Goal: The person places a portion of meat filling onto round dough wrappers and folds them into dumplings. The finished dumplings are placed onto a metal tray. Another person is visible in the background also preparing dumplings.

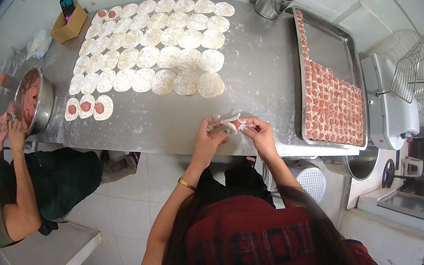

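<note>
Over the near edge of the steel table [150, 128], a dumpling [234, 123] is held between my two hands, its white wrapper partly folded around pink meat filling. My left hand [206, 140] grips its left side, fingers closed. My right hand [260, 133] pinches the right side between thumb and fingers. Beyond them, floured round wrappers [163, 82] lie in several rows. At the left, apart from the rows, sit three wrappers topped with meat [86, 106]. To my right is a metal tray [352, 49] partly filled with rows of small dumplings [333, 108].
At the left, a co-worker's hands [10, 128] are at a steel bowl [46, 103] of pink minced meat [32, 100]. A cardboard box [67, 26] and a metal pot [272, 3] stand at the back. A white machine [384, 99] and wire guard [418, 66] are beyond the tray.
</note>
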Tool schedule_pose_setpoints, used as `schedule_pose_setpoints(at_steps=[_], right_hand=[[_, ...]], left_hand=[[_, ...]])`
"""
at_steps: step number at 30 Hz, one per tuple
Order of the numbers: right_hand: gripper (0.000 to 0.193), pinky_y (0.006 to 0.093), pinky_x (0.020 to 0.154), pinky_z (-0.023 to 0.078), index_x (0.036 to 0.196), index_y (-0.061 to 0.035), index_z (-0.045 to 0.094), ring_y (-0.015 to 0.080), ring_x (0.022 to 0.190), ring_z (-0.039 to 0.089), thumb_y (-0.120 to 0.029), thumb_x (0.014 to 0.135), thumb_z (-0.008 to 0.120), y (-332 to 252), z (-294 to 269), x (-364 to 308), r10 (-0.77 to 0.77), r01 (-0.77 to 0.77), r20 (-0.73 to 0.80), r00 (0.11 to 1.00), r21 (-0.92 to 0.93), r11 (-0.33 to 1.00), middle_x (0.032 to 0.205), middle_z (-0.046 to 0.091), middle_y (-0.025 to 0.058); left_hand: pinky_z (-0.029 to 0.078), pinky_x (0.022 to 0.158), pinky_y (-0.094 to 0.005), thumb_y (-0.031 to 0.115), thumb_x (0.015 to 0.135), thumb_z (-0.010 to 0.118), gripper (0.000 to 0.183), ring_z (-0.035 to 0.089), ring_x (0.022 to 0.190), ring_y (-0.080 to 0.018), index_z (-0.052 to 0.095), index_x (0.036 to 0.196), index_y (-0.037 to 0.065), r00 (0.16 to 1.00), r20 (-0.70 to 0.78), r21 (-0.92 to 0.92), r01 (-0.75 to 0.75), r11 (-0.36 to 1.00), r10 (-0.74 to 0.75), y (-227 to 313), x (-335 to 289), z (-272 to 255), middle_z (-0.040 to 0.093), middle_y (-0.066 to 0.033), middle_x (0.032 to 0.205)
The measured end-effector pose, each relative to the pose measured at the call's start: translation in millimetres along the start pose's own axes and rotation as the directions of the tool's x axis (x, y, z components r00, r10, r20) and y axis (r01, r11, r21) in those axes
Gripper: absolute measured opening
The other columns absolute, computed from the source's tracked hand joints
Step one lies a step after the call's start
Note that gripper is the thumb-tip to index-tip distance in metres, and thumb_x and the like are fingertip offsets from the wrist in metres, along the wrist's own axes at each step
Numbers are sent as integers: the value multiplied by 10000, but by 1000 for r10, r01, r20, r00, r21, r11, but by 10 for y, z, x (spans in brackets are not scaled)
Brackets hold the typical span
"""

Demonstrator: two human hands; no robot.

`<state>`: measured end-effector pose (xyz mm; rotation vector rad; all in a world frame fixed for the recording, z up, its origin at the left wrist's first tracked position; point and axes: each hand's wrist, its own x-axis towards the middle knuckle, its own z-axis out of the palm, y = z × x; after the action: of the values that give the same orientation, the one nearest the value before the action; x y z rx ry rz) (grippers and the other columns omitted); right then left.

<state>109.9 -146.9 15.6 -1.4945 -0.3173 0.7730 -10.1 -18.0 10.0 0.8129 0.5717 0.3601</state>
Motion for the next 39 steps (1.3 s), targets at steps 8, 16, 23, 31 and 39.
schedule_pose_setpoints(at_steps=[8,16,23,31,39], right_hand=[[312,285,774,525,1017,9,651,133,892,641,67,714,698,126,-102,18,-69,76,89,994,-85,993,912,676,56],[357,310,750,539,1031,4,635,198,854,662,112,692,652,18,-135,77,-193,272,194,962,-594,757,913,673,100],[377,414,749,512,986,-22,646,387,854,606,89,626,645,-169,-134,19,-422,493,299,856,-718,492,917,620,158],[327,424,732,502,941,-22,670,372,853,608,96,640,624,-39,-90,-53,-263,335,217,940,-737,588,896,604,165],[361,372,699,508,931,-19,671,335,816,617,142,623,573,-64,-212,-42,-326,386,215,920,-637,667,900,618,152]], left_hand=[[541,752,-280,-36,751,675,123,654,873,-176,602,849,-20,946,144,722,-301,622,291,-112,82,-56,644,-105,1015],[549,709,-308,6,707,754,288,677,801,-208,562,921,16,969,155,762,-242,601,194,-155,70,23,664,-110,885],[535,676,-319,42,676,788,351,674,744,-221,582,960,26,952,204,854,-286,435,226,-195,108,100,661,-113,848],[497,638,-369,91,663,792,310,640,696,-281,574,876,35,938,303,839,-346,419,167,-199,143,124,633,-127,726],[507,634,-341,85,682,788,296,659,707,-249,562,864,22,956,275,912,-293,286,103,-151,150,187,653,-117,766]])
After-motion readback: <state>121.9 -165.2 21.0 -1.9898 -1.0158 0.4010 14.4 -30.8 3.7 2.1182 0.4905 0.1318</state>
